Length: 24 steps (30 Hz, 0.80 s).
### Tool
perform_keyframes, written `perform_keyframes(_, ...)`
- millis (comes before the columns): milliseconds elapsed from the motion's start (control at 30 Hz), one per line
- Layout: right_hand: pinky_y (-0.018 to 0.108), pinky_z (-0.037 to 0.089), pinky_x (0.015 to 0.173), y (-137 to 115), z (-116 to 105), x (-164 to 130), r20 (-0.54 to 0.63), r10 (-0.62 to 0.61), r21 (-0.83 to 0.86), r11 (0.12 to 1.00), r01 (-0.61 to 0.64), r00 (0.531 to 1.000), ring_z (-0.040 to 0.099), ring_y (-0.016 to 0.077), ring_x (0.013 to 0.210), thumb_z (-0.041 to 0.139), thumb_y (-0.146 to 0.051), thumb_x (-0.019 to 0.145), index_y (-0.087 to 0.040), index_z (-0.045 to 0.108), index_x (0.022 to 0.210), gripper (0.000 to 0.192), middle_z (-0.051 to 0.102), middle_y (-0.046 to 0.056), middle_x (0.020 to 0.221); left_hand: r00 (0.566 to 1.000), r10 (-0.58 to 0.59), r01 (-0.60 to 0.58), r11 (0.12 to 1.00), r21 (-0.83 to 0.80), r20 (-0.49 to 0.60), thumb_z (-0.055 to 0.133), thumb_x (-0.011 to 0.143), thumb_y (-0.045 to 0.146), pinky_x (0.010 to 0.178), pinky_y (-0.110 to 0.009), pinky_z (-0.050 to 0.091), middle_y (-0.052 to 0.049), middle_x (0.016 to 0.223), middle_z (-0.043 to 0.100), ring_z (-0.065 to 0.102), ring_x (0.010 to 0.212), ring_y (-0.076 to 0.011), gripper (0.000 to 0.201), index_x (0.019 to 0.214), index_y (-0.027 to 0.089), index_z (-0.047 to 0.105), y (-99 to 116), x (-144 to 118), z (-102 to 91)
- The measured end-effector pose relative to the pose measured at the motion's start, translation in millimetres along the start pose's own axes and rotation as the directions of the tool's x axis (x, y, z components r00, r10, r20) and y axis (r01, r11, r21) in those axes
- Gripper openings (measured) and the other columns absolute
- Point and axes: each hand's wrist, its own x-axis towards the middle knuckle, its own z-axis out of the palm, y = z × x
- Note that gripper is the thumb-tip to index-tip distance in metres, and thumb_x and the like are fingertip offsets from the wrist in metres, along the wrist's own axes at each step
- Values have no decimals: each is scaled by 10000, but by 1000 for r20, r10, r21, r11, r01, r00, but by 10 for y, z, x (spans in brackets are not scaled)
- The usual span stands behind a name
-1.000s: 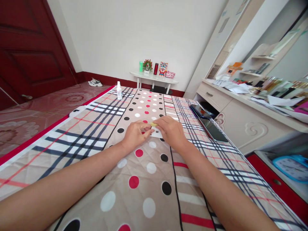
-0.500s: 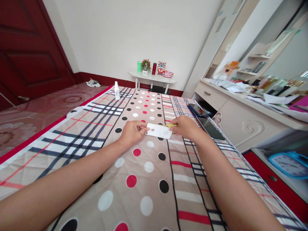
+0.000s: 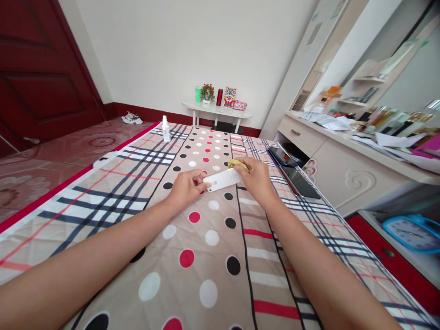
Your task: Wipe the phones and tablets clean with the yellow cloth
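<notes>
— Bedroom, then? Surface underfoot of the hands?

— Bed [image 3: 103, 183], spread with a quilted cover in plaid bands and a beige strip of red, black and white dots. Dark red door to the left, white wall ahead, pale dresser [image 3: 330, 156] along the right.

— And between the hands?

— White phone [image 3: 222, 179], back side up, held just above the dotted strip and tilted, far end higher.

— Left hand?

— Left hand [image 3: 185, 187] pinching the near end of the phone, fingers curled shut on its edge.

— Right hand?

— Right hand [image 3: 257, 176] at the far end, fingers closed around a small yellow cloth [image 3: 238, 164], bunched and pressed against the phone's upper corner. Cannot tell whether also gripping the phone itself.

— Anything else on the bed?

— Small white spray bottle [image 3: 166, 129] standing upright far off near the left edge, well apart from the hands. Two dark tablets [image 3: 295, 172] lying flat along the right edge, near the right hand but not touching.

— Beyond the bed?

— Low white side table [image 3: 216, 110] against the wall, carrying a green cup, a little flower pot, a red flask and a bright figure. Blue clock [image 3: 412, 231] low on the right.
</notes>
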Motion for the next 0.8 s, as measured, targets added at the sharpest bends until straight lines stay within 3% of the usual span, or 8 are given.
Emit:
perform_keyframes(133,294,491,668,143,87,-16,-10,209,131,970,-206,978,640,192,723,581,-265,789,-154,729,933,234,720,39,811,1000,16,-15,999,49,-19,683,733,284,563,-239,391,51,577,583,541,537,-121,150,781,178,588,49,-13,2)
perform_keyframes(233,275,493,569,232,154,-44,83,399,259,876,-407,913,594,160,577,571,-267,793,-132,708,832,197,652,18,638,999,-12,13,999,43,-34,679,728,277,529,-231,367,61,554,566,529,509,-116,154,778,183,568,63,-10,-3)
perform_keyframes(367,235,501,539,292,248,-94,216,507,333,765,-551,835,583,122,551,566,-217,792,-134,657,775,123,627,15,619,998,-58,58,998,17,-36,682,722,310,511,-233,363,55,560,576,536,506,-124,179,777,186,566,38,9,-6)
perform_keyframes(433,214,483,510,313,274,-108,230,516,366,740,-564,825,564,107,535,579,-230,783,-136,639,776,112,612,8,614,998,-63,63,998,-13,-23,683,722,335,506,-232,361,53,566,573,531,509,-125,201,777,185,562,21,15,0)
perform_keyframes(600,201,401,445,351,237,-90,132,477,459,748,-481,869,456,87,488,614,-370,737,-146,609,748,225,511,-31,577,992,-31,46,992,-114,125,726,704,379,527,-229,373,35,610,589,531,550,-120,256,739,169,583,61,-18,25)
perform_keyframes(733,218,365,462,358,223,-80,115,432,402,803,-440,894,452,104,520,594,-424,735,-139,629,779,290,536,-15,622,931,158,-158,987,-26,329,749,708,382,670,-274,437,-11,737,663,594,716,-162,217,712,178,673,130,-52,35)
perform_keyframes(800,231,378,510,354,244,-95,137,377,316,860,-401,916,477,119,561,569,-417,764,-138,639,778,288,566,-3,646,923,190,-224,972,68,334,777,678,391,732,-301,451,-24,801,671,602,784,-187,239,760,187,684,140,-54,36)
